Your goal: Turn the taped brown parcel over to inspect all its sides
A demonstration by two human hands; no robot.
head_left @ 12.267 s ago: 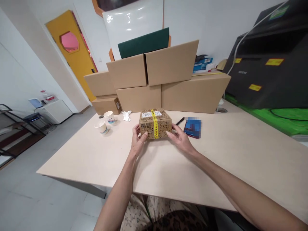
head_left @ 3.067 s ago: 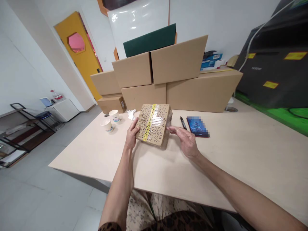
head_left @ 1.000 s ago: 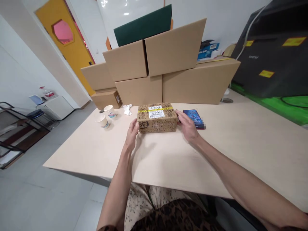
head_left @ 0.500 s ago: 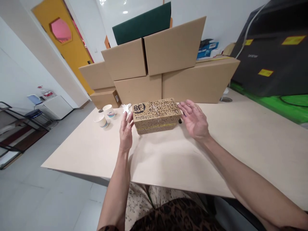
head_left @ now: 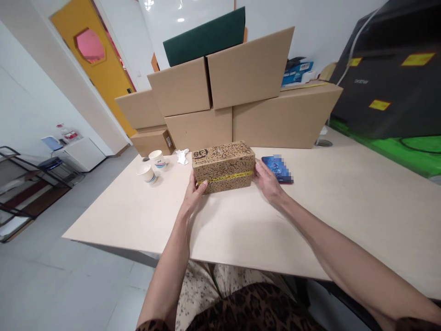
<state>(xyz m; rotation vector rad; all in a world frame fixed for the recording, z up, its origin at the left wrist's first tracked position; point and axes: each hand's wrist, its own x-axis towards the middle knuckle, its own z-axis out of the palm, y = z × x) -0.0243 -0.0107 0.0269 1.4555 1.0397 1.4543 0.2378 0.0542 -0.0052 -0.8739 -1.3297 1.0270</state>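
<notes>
Broadly, a pale worktop (head_left: 310,220) fills the lower half of the head view, seen from a seated person's eyes. At twelve o'clock, along its far edge, stands a wall of plain cardboard cartons (head_left: 241,101) stacked two high, with a dark green board (head_left: 205,37) behind the top row. At two o'clock looms a large black machine (head_left: 389,78) with yellow stickers. At ten o'clock is a yellow door (head_left: 99,69) with a pink window.

Near the middle of the worktop rests a small speckled parcel (head_left: 223,166), brown with black flecks and a yellow tape line running along its near face. The left hand (head_left: 195,195) presses its thumb and fingers on the parcel's nine o'clock end; the right hand (head_left: 267,179) lies against the three o'clock end. Each grip is half open, fingers flat on the cardboard, so the parcel is clasped between the two.

Just beyond the right hand, at three o'clock from the parcel, lies a blue phone (head_left: 277,168). At nine o'clock from the parcel stand two paper cups (head_left: 151,166), and beside them a crumpled white tissue (head_left: 182,156).
</notes>
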